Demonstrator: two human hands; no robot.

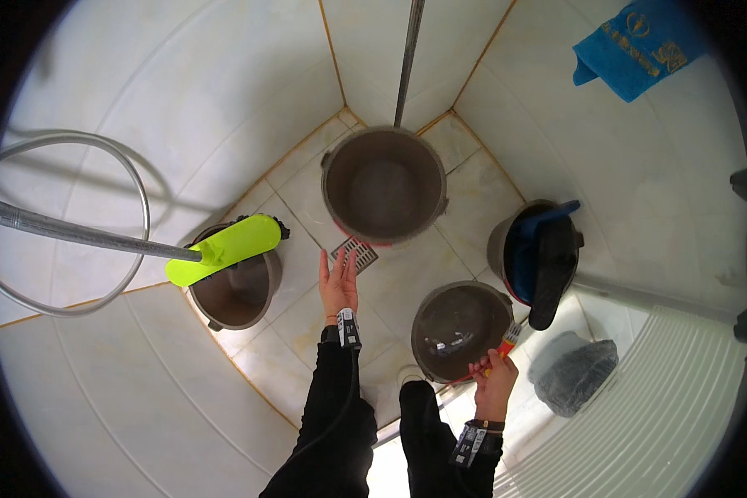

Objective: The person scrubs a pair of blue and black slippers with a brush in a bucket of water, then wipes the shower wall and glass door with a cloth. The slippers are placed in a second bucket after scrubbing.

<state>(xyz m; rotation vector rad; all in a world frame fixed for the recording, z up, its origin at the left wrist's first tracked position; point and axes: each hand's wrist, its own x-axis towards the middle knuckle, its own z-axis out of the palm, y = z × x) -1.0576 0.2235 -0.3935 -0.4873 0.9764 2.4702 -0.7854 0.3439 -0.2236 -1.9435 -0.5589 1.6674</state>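
Note:
My left hand [338, 284] is held over the tiled floor with its fingers spread and nothing in it. Its fingertips overlap the metal floor drain [362, 256] in the view. My right hand [494, 385] grips a small brush-like tool [508, 341] with a red and yellow handle and a pale head. That head is at the right rim of a grey-brown bucket [422, 317], whose dark contents reflect light, apparently water. A thin red strip runs left from beside my right hand. Ahead of my left hand stands a larger bucket [336, 205] with no contents visible.
At left, a lime-green mop head [255, 239] on a metal pole lies across another bucket [267, 295], beside a looped hose [144, 199]. Right, a bucket [501, 236] holds blue and black items. A dark bag [576, 376], ribbed panel [635, 404] and blue cloth [635, 59] are also there.

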